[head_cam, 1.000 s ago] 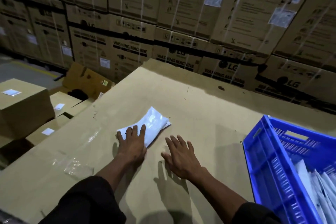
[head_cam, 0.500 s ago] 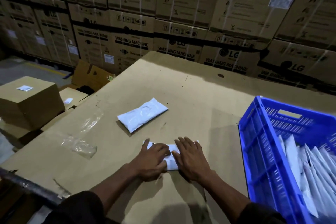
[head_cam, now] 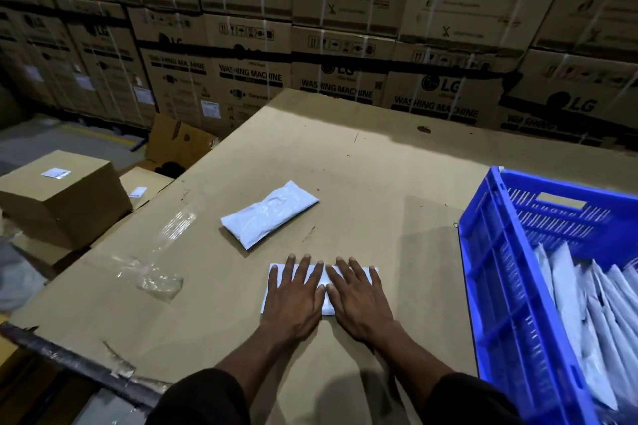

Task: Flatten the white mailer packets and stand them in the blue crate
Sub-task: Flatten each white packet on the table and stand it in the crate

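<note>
Already, several white mailers (head_cam: 566, 290) are stood in the blue crate (head_cam: 500, 272), right of the fingers. One packet (head_cam: 327, 281) is pressed flat on the table (head_cam: 379, 183) under the left hand (head_cam: 293, 300) and right hand (head_cam: 359, 300), fingers straight, grasping nothing. Another puffy packet (head_cam: 269, 214) waits beyond the fingertips, perhaps the last. Open table lies between fingers and crate.

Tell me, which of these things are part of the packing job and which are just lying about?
Part of the job:
- mailer packet pressed flat under left hand and right hand
- second mailer packet farther back
- blue crate with standing packets

Lying about:
- clear plastic wrap
- small cardboard box
- stacked washing-machine cartons
</note>
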Motion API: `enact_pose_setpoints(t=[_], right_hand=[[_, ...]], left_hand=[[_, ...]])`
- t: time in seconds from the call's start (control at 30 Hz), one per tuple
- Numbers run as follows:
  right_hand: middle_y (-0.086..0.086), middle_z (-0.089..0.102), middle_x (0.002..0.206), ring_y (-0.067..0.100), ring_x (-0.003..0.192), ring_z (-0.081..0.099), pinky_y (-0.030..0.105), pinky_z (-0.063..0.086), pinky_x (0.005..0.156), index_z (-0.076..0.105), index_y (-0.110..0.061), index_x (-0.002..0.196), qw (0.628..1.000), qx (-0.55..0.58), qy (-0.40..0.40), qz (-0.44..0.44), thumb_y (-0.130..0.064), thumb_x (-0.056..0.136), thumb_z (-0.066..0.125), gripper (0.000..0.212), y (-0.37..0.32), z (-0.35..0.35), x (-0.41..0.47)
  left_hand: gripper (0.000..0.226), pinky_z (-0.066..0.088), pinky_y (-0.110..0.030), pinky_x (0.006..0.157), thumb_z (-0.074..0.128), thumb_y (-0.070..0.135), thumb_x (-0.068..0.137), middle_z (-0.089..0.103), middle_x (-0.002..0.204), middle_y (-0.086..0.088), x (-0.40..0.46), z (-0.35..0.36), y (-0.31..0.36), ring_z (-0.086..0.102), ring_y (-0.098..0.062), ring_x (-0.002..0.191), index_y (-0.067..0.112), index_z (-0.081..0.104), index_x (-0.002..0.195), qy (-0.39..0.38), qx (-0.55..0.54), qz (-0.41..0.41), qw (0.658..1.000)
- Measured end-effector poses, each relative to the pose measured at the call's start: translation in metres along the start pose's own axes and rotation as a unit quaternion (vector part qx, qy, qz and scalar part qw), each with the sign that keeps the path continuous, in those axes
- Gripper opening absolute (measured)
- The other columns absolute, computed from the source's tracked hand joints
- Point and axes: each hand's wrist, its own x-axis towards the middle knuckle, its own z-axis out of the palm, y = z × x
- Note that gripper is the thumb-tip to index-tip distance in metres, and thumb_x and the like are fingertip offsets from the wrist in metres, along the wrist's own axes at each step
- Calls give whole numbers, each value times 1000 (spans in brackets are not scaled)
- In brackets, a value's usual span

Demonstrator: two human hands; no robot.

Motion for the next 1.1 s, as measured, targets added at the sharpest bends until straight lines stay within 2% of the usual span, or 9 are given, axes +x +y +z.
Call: enact_pose_setpoints(t=[0.03, 0.17, 0.3, 0.5, 0.63, 0.83, 0.97, 1.1], right_hand=[[3, 53, 144, 29, 134, 49, 55, 42, 103, 55, -23, 138, 1000, 1, 6, -3, -39, 103, 35, 44, 1, 2, 0], [0, 49, 149, 27, 139, 42, 55, 36, 108, 50, -25, 143, 1000, 5, 17, -4, -39, 104, 33, 45, 4, 7, 1], [0, 47, 151, 26, 141, 39, 53, 30, 112, 49, -26, 144, 1000, 7, 28, -4, -40, 105, 32, 46, 5, 11, 1], [0, 45, 154, 24, 145, 36, 52, 25, 116, 49, -27, 146, 999, 20, 37, 1, -42, 103, 33, 47, 3, 15, -1], [0, 46, 153, 25, 144, 37, 51, 22, 116, 51, -27, 145, 999, 21, 50, 1, -42, 103, 32, 49, 4, 15, -3], [0, 43, 155, 26, 146, 34, 55, 23, 115, 46, -28, 148, 1000, 20, 24, 2, -43, 103, 30, 50, 4, 17, -4], [0, 42, 156, 26, 147, 32, 53, 23, 116, 43, -28, 149, 1000, 8, 13, -1, -43, 104, 29, 50, 3, 13, -9], [-1, 41, 156, 27, 147, 32, 53, 22, 115, 43, -28, 150, 1000, 1, 12, -5, -43, 105, 26, 50, 2, 15, -16]], left_hand=[[52, 34, -61, 109, 34, 42, 100, 59, 146, -7, 2, 1, -1, 53, -38, 136, 23, 61, 141, 15, -1, 4, 1000], [52, 39, -65, 109, 35, 43, 101, 54, 150, -7, 5, 3, 2, 48, -41, 140, 24, 57, 143, 27, -15, 11, 999], [52, 35, -65, 111, 36, 42, 101, 49, 155, -8, 7, 10, 0, 42, -41, 143, 24, 54, 147, 53, -10, 18, 998], [55, 22, -57, 118, 36, 42, 101, 43, 160, -7, 5, 20, 1, 38, -39, 147, 25, 50, 152, 69, 5, 20, 997], [57, 21, -56, 118, 32, 44, 102, 43, 160, -6, 5, 23, 2, 39, -38, 148, 24, 50, 152, 80, 5, 24, 996], [57, 21, -56, 116, 31, 45, 102, 46, 159, -7, 4, 24, 1, 40, -39, 147, 24, 48, 152, 70, 4, 27, 997], [53, 21, -56, 115, 23, 46, 106, 48, 157, -8, -2, 22, 3, 43, -40, 144, 25, 37, 153, 69, -6, 23, 997], [60, 20, -58, 117, 13, 47, 109, 43, 161, -8, -8, 23, 3, 37, -41, 148, 25, 46, 154, 49, -5, 27, 998]])
